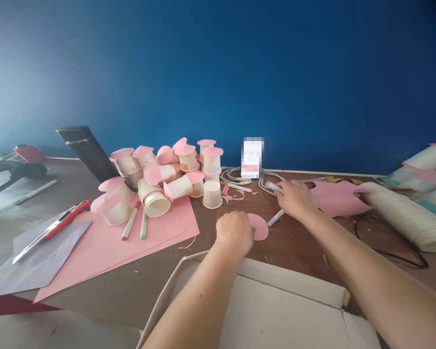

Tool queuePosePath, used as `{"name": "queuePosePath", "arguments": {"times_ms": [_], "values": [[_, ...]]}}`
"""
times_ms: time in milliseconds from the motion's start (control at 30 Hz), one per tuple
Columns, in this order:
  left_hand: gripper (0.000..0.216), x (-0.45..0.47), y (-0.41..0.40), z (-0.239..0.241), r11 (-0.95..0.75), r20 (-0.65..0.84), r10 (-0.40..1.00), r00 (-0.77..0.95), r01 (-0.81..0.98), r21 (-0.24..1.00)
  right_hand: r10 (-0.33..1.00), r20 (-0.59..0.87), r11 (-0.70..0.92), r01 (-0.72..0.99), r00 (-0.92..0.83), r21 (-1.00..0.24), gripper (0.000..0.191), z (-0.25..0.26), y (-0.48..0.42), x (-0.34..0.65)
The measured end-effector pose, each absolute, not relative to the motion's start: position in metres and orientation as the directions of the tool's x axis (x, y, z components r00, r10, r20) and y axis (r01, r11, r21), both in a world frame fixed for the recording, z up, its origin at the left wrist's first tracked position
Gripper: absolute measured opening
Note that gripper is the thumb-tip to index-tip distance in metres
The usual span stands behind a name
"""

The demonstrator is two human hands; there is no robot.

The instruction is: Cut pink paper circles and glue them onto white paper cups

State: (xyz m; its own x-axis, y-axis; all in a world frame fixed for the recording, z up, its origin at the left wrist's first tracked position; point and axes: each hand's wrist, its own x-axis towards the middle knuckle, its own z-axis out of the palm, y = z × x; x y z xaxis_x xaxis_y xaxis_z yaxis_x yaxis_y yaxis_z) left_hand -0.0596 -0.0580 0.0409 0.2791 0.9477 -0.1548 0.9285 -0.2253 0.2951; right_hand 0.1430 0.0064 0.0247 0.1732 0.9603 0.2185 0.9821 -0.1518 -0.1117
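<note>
My left hand (234, 232) is closed, pressing down on a small pink paper circle (260, 227) on the brown table. My right hand (293, 198) is closed around a white marker (275, 218); one end sticks out above the fingers and the other points down toward the circle. Just left of both hands stands an upright white paper cup (212, 194). Behind it lies a heap of paper cups with pink paper lids (160, 177), some upright, some tipped over.
A large pink paper sheet (105, 247) carries two pens (137, 224). A red-handled cutter (53, 229) lies on a grey sheet. A stack of cups (403, 213) lies at right beside pink paper (336, 198). Cardboard box flaps (276, 300) sit nearest me. Cables (240, 177) run along the blue wall.
</note>
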Motion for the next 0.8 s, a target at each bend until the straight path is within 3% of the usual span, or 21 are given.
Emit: {"name": "queuePosePath", "arguments": {"times_ms": [100, 167, 200, 300, 467, 633, 800], "values": [[0.027, -0.063, -0.056, 0.042, -0.259, -0.074, 0.954, 0.291, 0.923, 0.284, 0.962, 0.094, -0.181, 0.854, 0.257, -0.487, 0.032, 0.035, -0.011, 0.136], [0.031, -0.064, -0.055, 0.043, -0.324, -0.052, 0.935, 0.350, 0.906, 0.271, 0.988, -0.063, -0.142, 0.661, 0.141, -0.737, 0.029, 0.038, -0.026, 0.131], [0.035, -0.065, -0.056, 0.043, -0.356, -0.064, 0.921, 0.385, 0.895, 0.270, 0.987, -0.143, -0.159, 0.593, 0.074, -0.789, 0.029, 0.038, -0.034, 0.130], [0.042, -0.065, -0.058, 0.046, -0.414, -0.137, 0.878, 0.460, 0.870, 0.266, 0.973, -0.230, -0.195, 0.648, 0.031, -0.736, 0.026, 0.033, -0.051, 0.130], [0.040, -0.063, -0.062, 0.051, -0.436, -0.244, 0.841, 0.482, 0.872, 0.221, 0.986, -0.144, -0.150, 0.818, 0.084, -0.555, 0.028, 0.032, -0.061, 0.134], [0.037, -0.062, -0.065, 0.055, -0.402, -0.256, 0.860, 0.442, 0.894, 0.197, 0.979, -0.011, -0.189, 0.894, 0.203, -0.405, 0.030, 0.025, -0.057, 0.141], [0.038, -0.060, -0.065, 0.056, -0.400, -0.259, 0.862, 0.435, 0.899, 0.180, 0.967, 0.086, -0.180, 0.881, 0.240, -0.437, 0.032, 0.016, -0.052, 0.153]]}}
